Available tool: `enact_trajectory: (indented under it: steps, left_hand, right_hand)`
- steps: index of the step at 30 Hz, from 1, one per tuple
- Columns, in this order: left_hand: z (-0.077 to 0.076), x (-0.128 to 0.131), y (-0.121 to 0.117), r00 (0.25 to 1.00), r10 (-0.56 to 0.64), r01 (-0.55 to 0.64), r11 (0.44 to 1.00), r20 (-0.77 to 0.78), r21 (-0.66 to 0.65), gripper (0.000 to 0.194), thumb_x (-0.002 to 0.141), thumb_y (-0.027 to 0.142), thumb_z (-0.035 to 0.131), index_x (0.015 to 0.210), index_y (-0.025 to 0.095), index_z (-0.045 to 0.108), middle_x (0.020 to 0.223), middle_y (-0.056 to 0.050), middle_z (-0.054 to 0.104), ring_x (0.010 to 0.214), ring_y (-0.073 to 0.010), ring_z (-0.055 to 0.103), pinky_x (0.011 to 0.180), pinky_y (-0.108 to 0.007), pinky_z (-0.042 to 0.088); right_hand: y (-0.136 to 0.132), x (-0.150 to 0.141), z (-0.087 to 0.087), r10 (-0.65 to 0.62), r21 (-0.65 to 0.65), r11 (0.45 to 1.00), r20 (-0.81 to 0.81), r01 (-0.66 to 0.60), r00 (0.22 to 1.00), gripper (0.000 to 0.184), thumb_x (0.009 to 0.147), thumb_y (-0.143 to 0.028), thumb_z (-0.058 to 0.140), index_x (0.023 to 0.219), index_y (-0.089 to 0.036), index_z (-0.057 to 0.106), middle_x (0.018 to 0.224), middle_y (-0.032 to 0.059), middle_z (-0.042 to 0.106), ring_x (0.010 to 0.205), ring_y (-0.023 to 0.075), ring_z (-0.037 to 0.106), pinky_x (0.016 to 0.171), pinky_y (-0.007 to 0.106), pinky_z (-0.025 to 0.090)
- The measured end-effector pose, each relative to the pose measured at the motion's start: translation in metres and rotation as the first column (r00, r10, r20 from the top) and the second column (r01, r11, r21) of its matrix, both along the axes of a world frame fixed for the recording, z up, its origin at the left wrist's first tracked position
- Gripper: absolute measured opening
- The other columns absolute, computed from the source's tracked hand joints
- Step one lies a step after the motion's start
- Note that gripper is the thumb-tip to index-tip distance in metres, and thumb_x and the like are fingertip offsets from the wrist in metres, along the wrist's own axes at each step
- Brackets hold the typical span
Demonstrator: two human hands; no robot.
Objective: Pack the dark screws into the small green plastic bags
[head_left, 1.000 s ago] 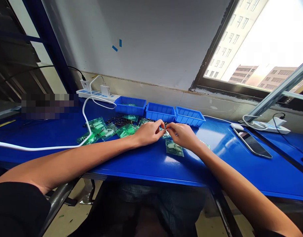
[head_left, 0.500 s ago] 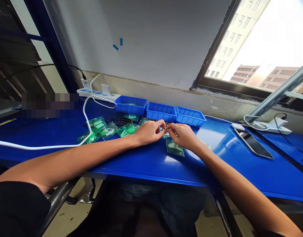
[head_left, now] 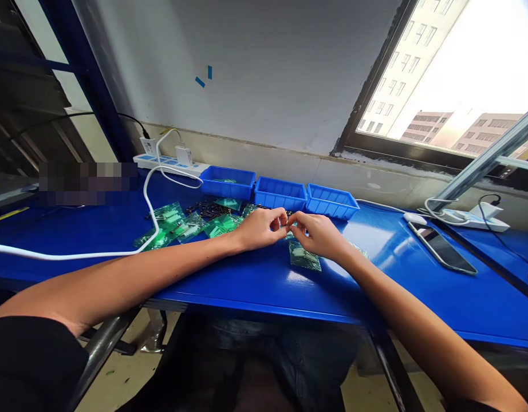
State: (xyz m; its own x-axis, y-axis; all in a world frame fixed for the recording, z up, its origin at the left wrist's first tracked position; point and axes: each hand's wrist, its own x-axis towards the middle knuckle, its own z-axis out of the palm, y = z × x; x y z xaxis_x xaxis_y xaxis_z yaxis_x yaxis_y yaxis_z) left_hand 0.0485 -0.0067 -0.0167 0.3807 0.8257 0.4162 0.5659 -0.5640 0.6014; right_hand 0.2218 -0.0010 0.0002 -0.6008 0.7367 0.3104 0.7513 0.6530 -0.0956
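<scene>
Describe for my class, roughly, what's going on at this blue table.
A person works with both bare hands over the blue table. The left hand and right hand are close together, fingers bent inward; anything between them is too small to make out. One clear green packet lies just below the right hand. More green packets and a pile of dark, screw-like pieces lie left of the hands, with three blue bins behind.
</scene>
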Motion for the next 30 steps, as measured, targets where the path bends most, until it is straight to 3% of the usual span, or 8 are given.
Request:
enact_trajectory:
  steps: [6, 14, 30]
  left_hand:
    - [-0.002, -0.001, 0.005, 0.992, -0.057, 0.064, 0.996, 0.114, -0.059, 0.017, 0.073, 0.034, 0.056, 0.073, 0.017, 0.055, 0.058, 0.004, 0.055, 0.054, -0.0099, 0.048, 0.053, -0.021, 0.034]
    - [-0.001, -0.004, 0.010, 0.968, -0.127, 0.166, 0.972, 0.218, -0.169, 0.022, 0.073, 0.038, 0.053, 0.071, 0.016, 0.054, 0.057, 0.003, 0.051, 0.054, -0.0102, 0.045, 0.052, -0.022, 0.033]
    - [0.003, -0.004, 0.009, 0.962, -0.139, 0.182, 0.967, 0.234, -0.175, 0.012, 0.073, 0.027, 0.050, 0.070, 0.016, 0.054, 0.056, 0.004, 0.050, 0.054, -0.0104, 0.044, 0.053, -0.022, 0.034]
  right_hand:
    - [0.002, 0.003, -0.002, 0.077, 0.021, 0.997, -0.099, -0.075, 0.992, 0.012, 0.081, -0.022, 0.050, 0.088, -0.017, 0.058, 0.065, -0.0005, 0.059, 0.056, 0.0101, 0.051, 0.055, 0.021, 0.032]
    - [0.002, 0.002, -0.005, 0.175, 0.183, 0.972, -0.153, -0.146, 0.973, 0.011, 0.080, -0.024, 0.050, 0.086, -0.017, 0.057, 0.063, -0.0012, 0.056, 0.054, 0.0092, 0.049, 0.054, 0.020, 0.032]
    - [0.004, 0.002, -0.006, 0.145, 0.242, 0.964, -0.113, -0.114, 0.983, 0.015, 0.085, -0.029, 0.050, 0.085, -0.017, 0.060, 0.061, 0.0002, 0.059, 0.058, 0.0119, 0.055, 0.056, 0.022, 0.035]
